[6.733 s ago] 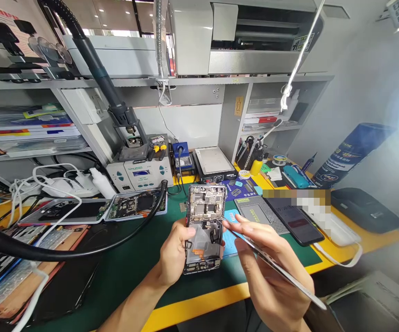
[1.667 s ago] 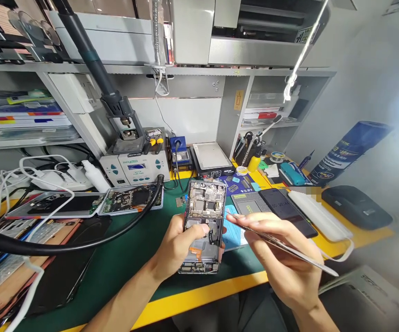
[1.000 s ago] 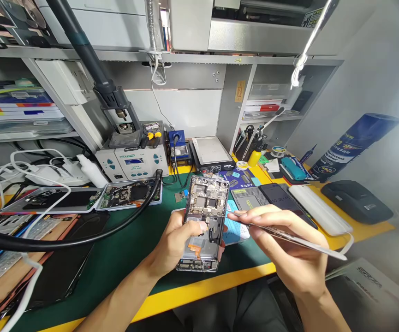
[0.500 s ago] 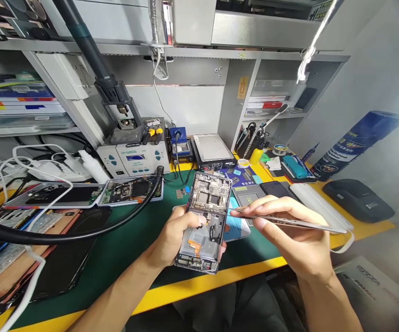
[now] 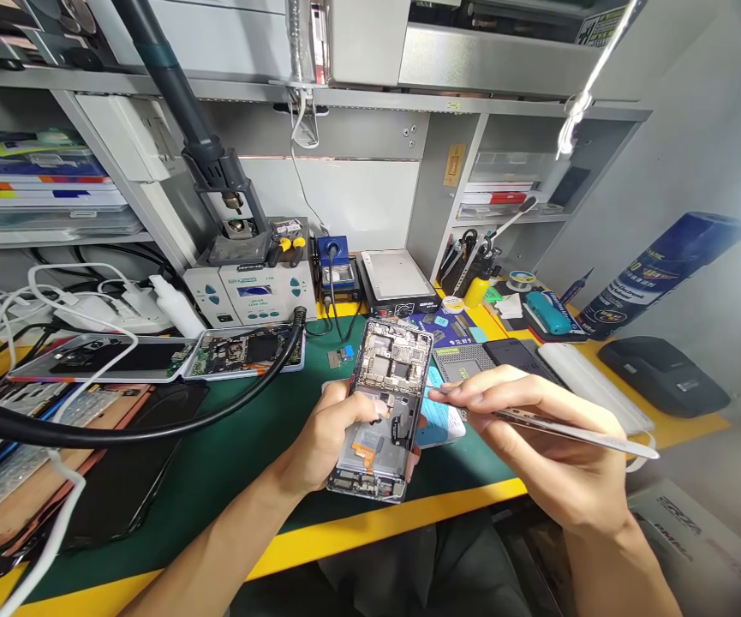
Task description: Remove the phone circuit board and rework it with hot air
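Bench: green mat (image 5: 242, 463) with a yellow edge fills the lower half of the frame.
Hose: thick black hose (image 5: 152, 428) curves across the left side.
Station: grey box with a display (image 5: 251, 291), upper centre-left.
Phone: opened phone (image 5: 383, 407), circuit side up, centre of frame, tilted above the mat.
Left hand: left hand (image 5: 325, 437) grips the phone's left edge, thumb on its face.
Right hand: right hand (image 5: 537, 446) pinches tweezers (image 5: 563, 428), tip just beside the phone's right edge.
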`<state>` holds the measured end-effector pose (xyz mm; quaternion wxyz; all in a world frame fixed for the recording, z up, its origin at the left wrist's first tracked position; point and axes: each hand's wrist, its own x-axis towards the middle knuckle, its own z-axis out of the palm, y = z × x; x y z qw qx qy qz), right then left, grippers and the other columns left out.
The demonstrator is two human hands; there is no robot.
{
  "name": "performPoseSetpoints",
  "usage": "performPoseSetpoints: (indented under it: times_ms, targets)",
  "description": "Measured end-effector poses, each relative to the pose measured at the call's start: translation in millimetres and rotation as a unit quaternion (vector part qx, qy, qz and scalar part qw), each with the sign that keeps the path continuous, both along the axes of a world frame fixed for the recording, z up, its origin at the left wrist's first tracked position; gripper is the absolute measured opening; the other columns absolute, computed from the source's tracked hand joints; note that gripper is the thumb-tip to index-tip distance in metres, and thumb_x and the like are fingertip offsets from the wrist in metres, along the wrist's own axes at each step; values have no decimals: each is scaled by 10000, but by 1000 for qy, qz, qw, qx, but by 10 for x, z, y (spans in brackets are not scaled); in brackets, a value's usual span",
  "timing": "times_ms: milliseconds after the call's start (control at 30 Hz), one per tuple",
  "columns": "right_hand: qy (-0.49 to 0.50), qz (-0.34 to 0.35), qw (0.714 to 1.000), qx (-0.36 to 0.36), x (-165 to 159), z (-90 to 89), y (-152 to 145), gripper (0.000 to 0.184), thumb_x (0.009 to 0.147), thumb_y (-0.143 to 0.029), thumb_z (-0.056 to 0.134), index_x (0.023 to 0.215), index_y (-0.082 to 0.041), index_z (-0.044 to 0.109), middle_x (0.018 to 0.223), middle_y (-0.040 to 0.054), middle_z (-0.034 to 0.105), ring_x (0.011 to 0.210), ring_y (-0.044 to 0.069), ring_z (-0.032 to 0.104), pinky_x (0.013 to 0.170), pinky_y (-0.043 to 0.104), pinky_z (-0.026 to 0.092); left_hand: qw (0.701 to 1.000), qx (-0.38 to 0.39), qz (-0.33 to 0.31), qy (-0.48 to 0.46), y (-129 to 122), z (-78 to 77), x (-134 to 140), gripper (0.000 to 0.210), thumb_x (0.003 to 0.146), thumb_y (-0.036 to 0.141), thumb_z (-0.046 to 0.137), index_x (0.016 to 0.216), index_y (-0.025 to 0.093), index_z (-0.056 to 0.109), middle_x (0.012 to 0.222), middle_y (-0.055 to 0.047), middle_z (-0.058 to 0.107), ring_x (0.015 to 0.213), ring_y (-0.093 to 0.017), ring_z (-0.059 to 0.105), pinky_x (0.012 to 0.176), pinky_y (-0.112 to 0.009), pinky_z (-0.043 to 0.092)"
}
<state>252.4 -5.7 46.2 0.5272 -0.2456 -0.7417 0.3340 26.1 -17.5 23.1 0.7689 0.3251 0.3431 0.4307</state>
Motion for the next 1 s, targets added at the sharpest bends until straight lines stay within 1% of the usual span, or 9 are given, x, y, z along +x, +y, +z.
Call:
performPoseSetpoints:
  times_ms: [300, 467, 567, 700, 800, 900, 1000]
  targets:
    - [-20, -11, 1000, 11, -14, 15, 1, 262, 926, -31, 646, 1042, -234, 763, 995, 101, 786, 976, 288, 762, 844, 438, 653, 1000, 2, 0, 12, 6, -1, 4, 291, 768, 321, 625, 928, 139, 787, 680, -89, 724, 589, -277, 700, 572, -385, 575]
    - [-44, 3, 999, 28, -8, 20, 31, 279, 919, -12, 637, 1038, -233, 759, 1004, 95, 783, 990, 280, 759, 849, 425, 649, 999, 17, -1, 29, 7, -14, -4, 311, 779, 316, 614, 951, 128, 793, 699, -105, 735, 616, -284, 714, 589, -385, 590]
    - [-61, 12, 998, 22, -15, 35, 58, 256, 923, -12, 630, 994, -224, 755, 1007, 91, 782, 990, 262, 757, 850, 396, 642, 999, 24, -2, 39, 16, -21, -3, 304, 789, 309, 614, 932, 108, 792, 706, -119, 740, 590, -273, 704, 567, -369, 581]
    - [-77, 8, 997, 3, -32, 36, 73, 206, 948, -66, 632, 930, -221, 766, 995, 93, 791, 942, 238, 764, 784, 340, 644, 999, 22, -1, 45, 25, -25, 3, 284, 805, 287, 619, 941, 101, 786, 700, -124, 746, 556, -255, 691, 530, -335, 559]
    - [-63, 12, 998, 0, -51, -16, 57, 205, 954, -67, 627, 943, -224, 759, 1027, 96, 790, 983, 248, 768, 820, 360, 651, 999, 9, 3, 31, 38, -30, 6, 286, 798, 279, 616, 961, 107, 775, 698, -122, 748, 552, -265, 697, 531, -348, 565]
    - [-46, 2, 999, 29, -78, -114, 20, 250, 948, -18, 602, 972, -224, 742, 1070, 95, 785, 1036, 244, 768, 891, 369, 641, 1000, -9, 4, 8, 61, -43, 1, 289, 789, 283, 596, 923, 86, 761, 684, -135, 738, 549, -276, 697, 535, -369, 573]
    - [6, 6, 999, 34, -107, -242, -25, 283, 946, 14, 572, 999, -213, 731, 1105, 107, 765, 1065, 277, 773, 911, 421, 646, 999, -30, -5, -23, 89, -70, -18, 339, 785, 300, 569, 953, 65, 745, 747, -162, 749, 608, -302, 721, 567, -396, 589]
